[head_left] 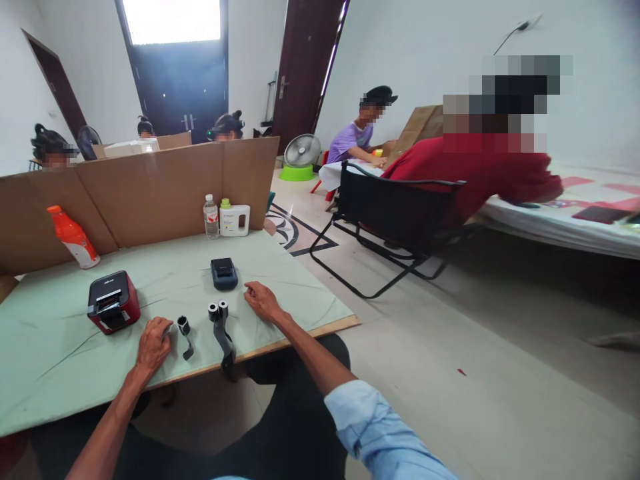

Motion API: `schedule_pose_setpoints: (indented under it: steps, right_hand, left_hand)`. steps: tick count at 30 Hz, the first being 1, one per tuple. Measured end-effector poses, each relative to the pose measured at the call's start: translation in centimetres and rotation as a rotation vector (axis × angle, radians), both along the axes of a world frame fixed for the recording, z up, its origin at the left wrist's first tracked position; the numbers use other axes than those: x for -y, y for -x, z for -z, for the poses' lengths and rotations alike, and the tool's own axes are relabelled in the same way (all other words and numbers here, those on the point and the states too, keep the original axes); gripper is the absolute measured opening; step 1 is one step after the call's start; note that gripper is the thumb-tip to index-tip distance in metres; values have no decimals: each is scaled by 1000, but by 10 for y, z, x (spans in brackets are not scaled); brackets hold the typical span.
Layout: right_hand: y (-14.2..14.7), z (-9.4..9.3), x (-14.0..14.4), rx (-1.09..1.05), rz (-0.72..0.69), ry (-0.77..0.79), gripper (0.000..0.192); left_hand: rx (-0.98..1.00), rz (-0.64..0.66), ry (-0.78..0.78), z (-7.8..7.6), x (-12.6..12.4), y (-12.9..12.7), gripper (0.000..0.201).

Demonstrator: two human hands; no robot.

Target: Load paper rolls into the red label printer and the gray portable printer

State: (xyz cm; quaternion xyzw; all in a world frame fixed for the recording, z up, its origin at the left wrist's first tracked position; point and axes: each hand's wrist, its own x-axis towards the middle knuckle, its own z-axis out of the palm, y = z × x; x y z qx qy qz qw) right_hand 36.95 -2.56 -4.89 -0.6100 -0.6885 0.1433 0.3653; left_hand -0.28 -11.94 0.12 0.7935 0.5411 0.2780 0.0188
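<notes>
Head view: both hands flat on the worktop (60, 373) near its front edge, left hand (153, 347) fingers loosely spread touching a small black clip (185, 333), right hand (263, 300) empty

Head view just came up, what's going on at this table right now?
A person sits at a green-covered table with both hands flat on it. The left hand rests beside a small black clip part; the right hand lies near a longer black two-roller part and a dark label printer. Neither hand holds anything. A red-and-black printer sits to the left, with an orange bottle behind it. Other people work nearby.
</notes>
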Motion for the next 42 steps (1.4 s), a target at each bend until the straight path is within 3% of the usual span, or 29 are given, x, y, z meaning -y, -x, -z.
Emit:
schedule_pose_setpoints:
  steps: [9, 17, 22, 26, 31, 36, 39, 42]
  right_hand:
    - [1, -26, -41, -42, 22, 45, 32]
    - [2, -19, -58, -112, -1, 24, 33]
    - [-4, -22, -76, -142, 8, -2, 34]
    - [-6, -20, -77, -167, 3, -9, 34]
    - [-3, -13, -73, -261, -32, 8, 36]
    - [1, -11, -78, -322, -13, -7, 32]
    - [0, -7, -80, -365, 0, -1, 31]
    - [-1, -3, -80, -425, 9, 28, 33]
  left_hand:
    - [-26, 65, 121, -15, 0, 5, 34]
    - [-40, 43, 248, -32, -13, 4, 31]
    - [-69, 12, 337, -42, -33, 0, 32]
    - [-72, 63, 340, -47, -67, -17, 33]
    - [-40, 184, 317, -51, -111, -59, 37]
    - [25, 265, 272, -53, -121, -87, 35]
    - [133, 260, 284, -66, -116, -83, 34]
    - [344, 155, 242, -95, -110, -67, 45]
